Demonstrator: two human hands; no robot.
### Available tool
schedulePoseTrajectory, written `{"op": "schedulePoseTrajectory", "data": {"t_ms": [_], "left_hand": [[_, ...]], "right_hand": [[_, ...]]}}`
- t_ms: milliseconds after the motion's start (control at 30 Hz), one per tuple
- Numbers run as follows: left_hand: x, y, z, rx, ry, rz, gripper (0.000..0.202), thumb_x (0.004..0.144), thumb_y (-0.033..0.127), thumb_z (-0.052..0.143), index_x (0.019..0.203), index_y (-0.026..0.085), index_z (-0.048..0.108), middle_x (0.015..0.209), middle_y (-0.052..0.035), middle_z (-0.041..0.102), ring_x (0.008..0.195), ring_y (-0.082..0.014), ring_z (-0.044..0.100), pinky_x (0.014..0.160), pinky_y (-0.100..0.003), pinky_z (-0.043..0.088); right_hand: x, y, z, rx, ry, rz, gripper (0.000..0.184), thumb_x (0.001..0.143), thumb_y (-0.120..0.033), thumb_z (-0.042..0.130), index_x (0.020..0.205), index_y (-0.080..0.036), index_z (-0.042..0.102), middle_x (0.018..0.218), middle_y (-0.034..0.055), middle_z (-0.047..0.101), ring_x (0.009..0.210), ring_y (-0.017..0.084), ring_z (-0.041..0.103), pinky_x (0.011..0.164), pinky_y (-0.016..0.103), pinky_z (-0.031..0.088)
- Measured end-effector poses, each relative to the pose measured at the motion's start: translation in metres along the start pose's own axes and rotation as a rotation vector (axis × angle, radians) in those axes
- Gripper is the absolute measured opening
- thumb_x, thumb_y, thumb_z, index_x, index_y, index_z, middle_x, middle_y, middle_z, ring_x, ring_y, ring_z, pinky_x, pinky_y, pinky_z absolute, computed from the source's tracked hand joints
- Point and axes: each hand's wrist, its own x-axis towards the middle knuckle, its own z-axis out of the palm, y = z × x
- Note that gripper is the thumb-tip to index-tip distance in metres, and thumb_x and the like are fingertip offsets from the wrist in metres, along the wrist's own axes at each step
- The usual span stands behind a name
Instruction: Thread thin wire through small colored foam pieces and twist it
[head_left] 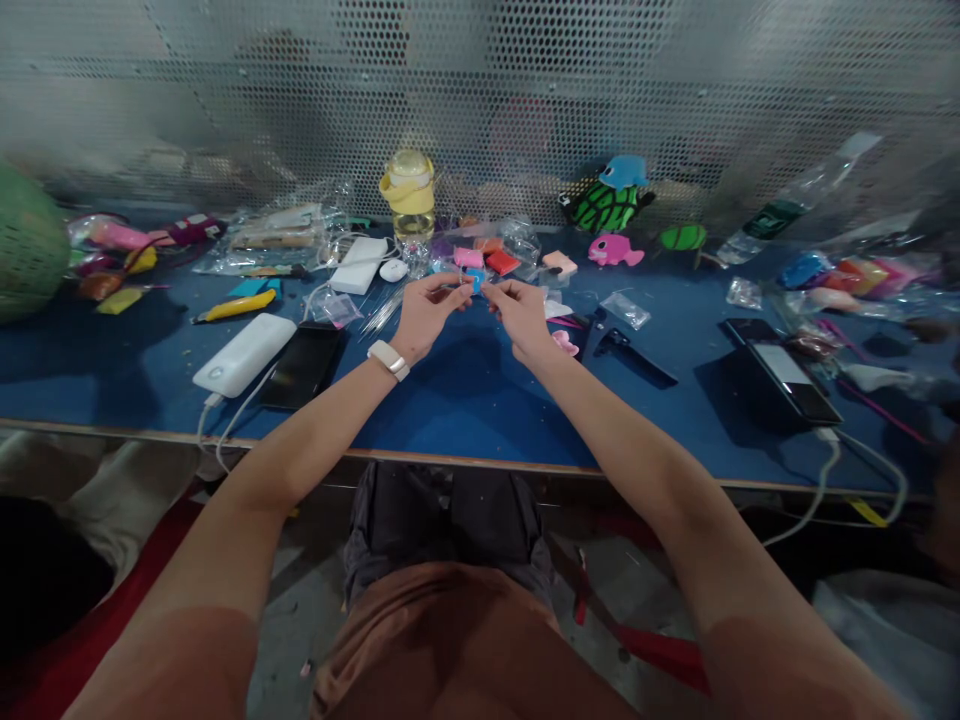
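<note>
Both hands meet over the middle of the blue table, pinching a small blue piece (477,280) that looks like soft modelling clay. My left hand (429,312) has thumb and index finger closed on its left side, with a pale band on the wrist. On the other side, the fingertips of my right hand (520,314) press against the same piece. Just behind them lie a pink block (469,258), a red block (502,262) and a peach block (559,263). A small pink shape (565,343) sits beside my right wrist.
A power bank (246,354), a dark phone (307,366) and a yellow cutter (240,306) lie left. A yellow-topped bottle (409,195) stands behind. To the right are a black stand (626,350), a propped phone (784,370) and toy fish (615,250). Perforated metal (480,60) closes the back.
</note>
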Motion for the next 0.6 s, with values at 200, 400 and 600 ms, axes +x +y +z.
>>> {"op": "schedulePoseTrajectory", "data": {"t_ms": [200,400,600], "left_hand": [[0.000,0.005,-0.003,0.000,-0.017,0.012,0.047,0.086,0.069,0.106,0.091,0.026,0.088,0.097,-0.0054,0.088,0.081,-0.0163,0.079,0.079,-0.035,0.068],[0.000,0.011,-0.003,0.014,-0.012,-0.025,0.040,0.095,0.058,0.103,0.086,0.024,0.083,0.088,-0.0035,0.083,0.083,-0.0160,0.079,0.083,-0.034,0.069],[0.000,0.000,-0.001,-0.019,0.033,-0.083,0.041,0.100,0.056,0.099,0.095,0.023,0.076,0.092,-0.0021,0.081,0.082,-0.0161,0.080,0.079,-0.033,0.070]], "right_hand": [[-0.003,-0.002,0.001,0.021,-0.020,0.004,0.058,0.096,-0.071,0.093,0.069,-0.027,0.068,0.068,-0.0009,0.060,0.068,0.017,0.053,0.072,0.041,0.050],[-0.004,-0.002,0.000,0.022,-0.009,0.013,0.052,0.096,-0.064,0.095,0.070,-0.027,0.069,0.070,-0.0006,0.063,0.069,0.017,0.053,0.070,0.039,0.048],[-0.007,-0.001,-0.003,-0.095,0.010,-0.209,0.038,0.101,-0.053,0.091,0.080,-0.026,0.074,0.079,0.0009,0.074,0.075,0.019,0.064,0.081,0.041,0.055]]}}
